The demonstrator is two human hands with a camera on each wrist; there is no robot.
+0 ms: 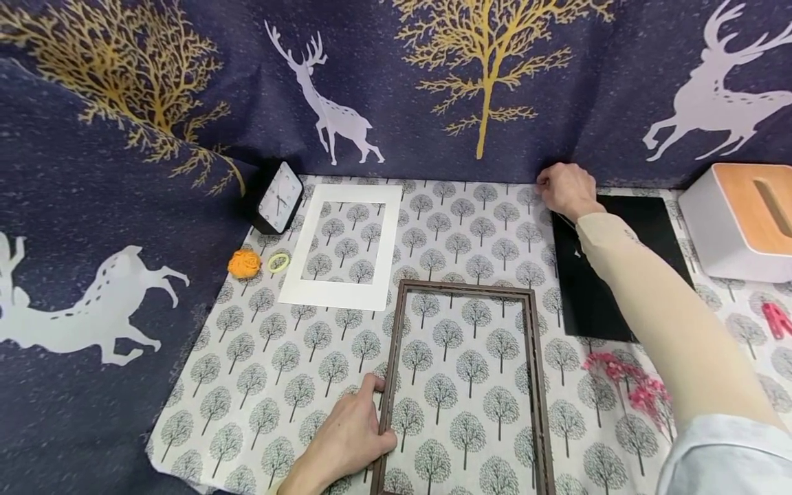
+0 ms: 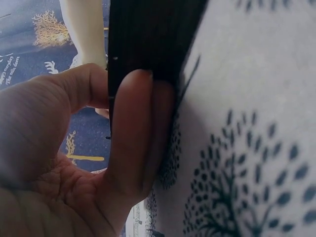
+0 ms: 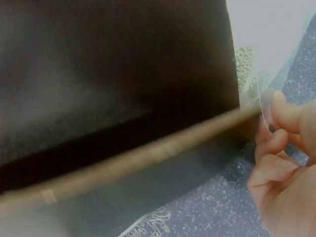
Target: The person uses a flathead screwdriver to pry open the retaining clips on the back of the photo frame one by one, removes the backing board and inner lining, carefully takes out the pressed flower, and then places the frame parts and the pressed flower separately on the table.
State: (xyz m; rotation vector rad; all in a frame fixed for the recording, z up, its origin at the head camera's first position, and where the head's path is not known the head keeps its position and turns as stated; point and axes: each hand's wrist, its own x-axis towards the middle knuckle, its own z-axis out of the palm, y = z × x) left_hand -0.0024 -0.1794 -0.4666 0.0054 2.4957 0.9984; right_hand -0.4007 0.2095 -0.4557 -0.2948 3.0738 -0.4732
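Note:
My left hand (image 1: 348,434) grips the left side of a brown picture frame (image 1: 467,287) lying on the patterned cloth. In the left wrist view, its thumb and fingers close on the frame's dark edge (image 2: 148,34). My right hand (image 1: 566,189) is reached out to the far left corner of a black backing board (image 1: 581,289). In the right wrist view, that hand pinches the corner of a thin clear sheet (image 3: 279,54) beside the board's tan edge (image 3: 148,155). Most of the sheet is hard to make out. A white mat (image 1: 331,294) with a rectangular opening lies left of the frame.
A black clock (image 1: 278,199), an orange ball (image 1: 244,263) and a yellow ring (image 1: 278,262) stand at the left. Rightward are a white tissue box (image 1: 711,220) with a wooden lid, pink flowers (image 1: 646,399) and a red item (image 1: 775,320). A dark cloth (image 1: 433,151) hangs behind.

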